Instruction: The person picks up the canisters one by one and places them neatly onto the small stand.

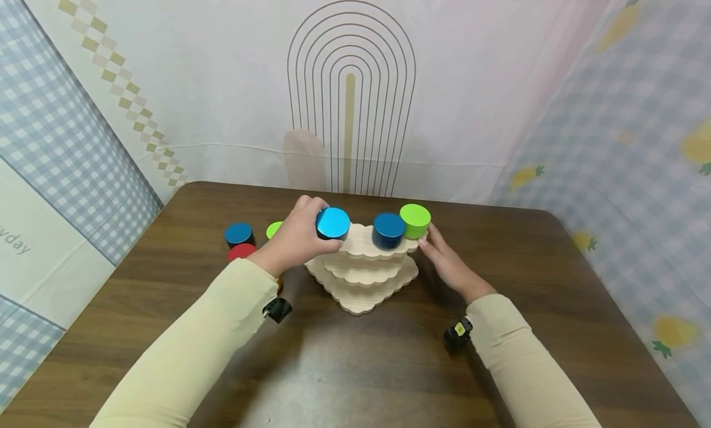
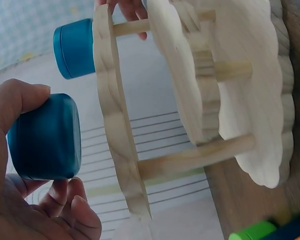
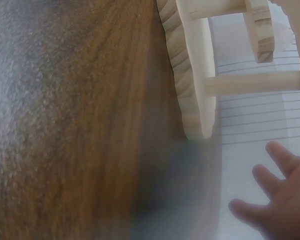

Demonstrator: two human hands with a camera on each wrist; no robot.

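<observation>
A blue round tin (image 1: 332,223) is in my left hand (image 1: 302,233), held between thumb and fingers above the left end of the top shelf. The left wrist view shows a gap between this tin (image 2: 47,137) and the top shelf's edge (image 2: 117,125). The tiered wooden stand (image 1: 361,273) has scalloped shelves on round posts. On its top shelf sit a dark blue tin (image 1: 388,230) and a green tin (image 1: 415,220). My right hand (image 1: 447,264) is at the shelf's right end, beside the green tin. Its fingers (image 3: 265,177) look straight and spread; contact is unclear.
Left of the stand, partly behind my left arm, are another blue tin (image 1: 239,234), a red tin (image 1: 242,251), a green tin (image 1: 274,229) and something orange (image 1: 279,285). The brown wooden table (image 1: 355,360) ends at a printed cloth backdrop (image 1: 239,94).
</observation>
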